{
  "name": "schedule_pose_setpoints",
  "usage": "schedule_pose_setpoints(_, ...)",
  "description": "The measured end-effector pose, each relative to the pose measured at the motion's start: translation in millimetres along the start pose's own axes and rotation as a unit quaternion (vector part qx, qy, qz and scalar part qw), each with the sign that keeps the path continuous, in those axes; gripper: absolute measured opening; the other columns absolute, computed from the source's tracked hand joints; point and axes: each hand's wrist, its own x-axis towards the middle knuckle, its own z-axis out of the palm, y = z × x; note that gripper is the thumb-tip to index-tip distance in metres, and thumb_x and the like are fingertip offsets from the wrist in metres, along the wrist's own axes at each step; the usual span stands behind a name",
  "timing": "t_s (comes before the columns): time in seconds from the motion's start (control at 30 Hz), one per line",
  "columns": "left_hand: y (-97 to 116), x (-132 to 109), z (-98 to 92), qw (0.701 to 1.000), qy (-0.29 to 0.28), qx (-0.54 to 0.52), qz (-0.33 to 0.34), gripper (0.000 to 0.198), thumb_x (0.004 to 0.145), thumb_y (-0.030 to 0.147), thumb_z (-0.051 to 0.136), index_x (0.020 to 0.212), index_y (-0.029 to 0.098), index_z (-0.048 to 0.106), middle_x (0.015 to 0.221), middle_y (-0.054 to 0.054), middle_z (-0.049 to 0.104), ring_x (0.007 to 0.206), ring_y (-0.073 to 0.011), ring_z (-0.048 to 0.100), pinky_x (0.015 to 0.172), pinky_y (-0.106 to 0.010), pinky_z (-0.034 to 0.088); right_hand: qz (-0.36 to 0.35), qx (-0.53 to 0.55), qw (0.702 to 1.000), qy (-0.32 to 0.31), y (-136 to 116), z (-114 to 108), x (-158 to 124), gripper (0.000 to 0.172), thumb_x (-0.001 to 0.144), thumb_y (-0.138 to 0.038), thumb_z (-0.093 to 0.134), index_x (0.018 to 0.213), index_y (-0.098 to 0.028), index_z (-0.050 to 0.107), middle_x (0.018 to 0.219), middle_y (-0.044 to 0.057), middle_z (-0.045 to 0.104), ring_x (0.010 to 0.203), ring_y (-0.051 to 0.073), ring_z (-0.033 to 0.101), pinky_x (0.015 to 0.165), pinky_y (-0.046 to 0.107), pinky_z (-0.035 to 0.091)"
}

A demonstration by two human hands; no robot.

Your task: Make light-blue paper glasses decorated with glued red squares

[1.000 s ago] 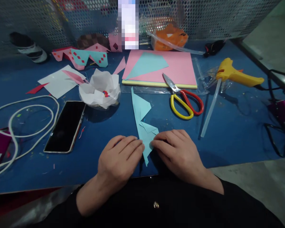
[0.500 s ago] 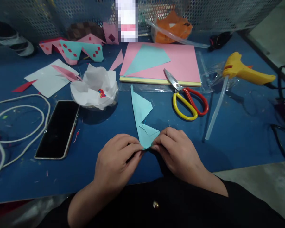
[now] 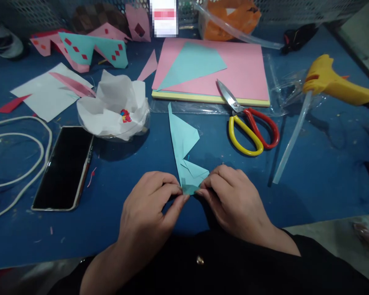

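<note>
A light blue paper cut-out (image 3: 184,137) lies near the table's front edge, with two pointed lobes on its right side and a fold at its near end. My left hand (image 3: 153,203) pinches the near left corner between thumb and fingers. On the near right corner, my right hand (image 3: 229,194) has its fingertips closed around the paper's edge. Scissors (image 3: 249,123) with one yellow and one red handle rest beyond my right hand, blades slightly apart. Left of the cut-out stands a bowl lined with white paper (image 3: 110,119), small red and yellow bits inside.
A black phone (image 3: 64,168) and a white cable (image 3: 46,151) lie at left. Behind are a pink paper stack (image 3: 242,69) and decorated paper masks (image 3: 95,51). A yellow glue gun (image 3: 335,84) with a clear glue stick (image 3: 292,139) lies at right.
The view has tilted down and come slightly closer. Between my fingers, the near end of the blue paper now shows a darker folded flap; both hands keep their pinch.
</note>
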Motion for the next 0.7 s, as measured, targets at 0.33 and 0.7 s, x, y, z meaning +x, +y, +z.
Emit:
schedule_pose_setpoints(0.33, 3.4, 0.0, 1.7, 1.000, 0.010, 0.014, 0.003, 0.013, 0.089, 0.019, 0.065, 0.075, 0.019, 0.064, 0.082, -0.002, 0.066, 0.082, -0.0179, 0.059, 0.072, -0.032, 0.046, -0.002, -0.035, 0.999, 0.009, 0.2, 2.5, 0.0, 0.035, 0.103, -0.032, 0.044, 0.078, -0.017, 0.062, 0.078, 0.006, 0.059, 0.070, 0.021, 0.049, 0.065, 0.035, 0.031)
schedule_pose_setpoints(0.7, 2.4, 0.5, 1.7, 0.999, 0.018, 0.029, 0.013, 0.013, 0.088, 0.019, 0.064, 0.076, 0.018, 0.066, 0.085, -0.005, 0.067, 0.085, -0.0211, 0.060, 0.075, -0.036, 0.046, -0.008, -0.078, 0.997, 0.015, -0.7, 5.0, -0.2, 0.039, 0.104, -0.037, 0.041, 0.076, -0.019, 0.061, 0.076, 0.006, 0.057, 0.069, 0.021, 0.046, 0.066, 0.035, 0.031)
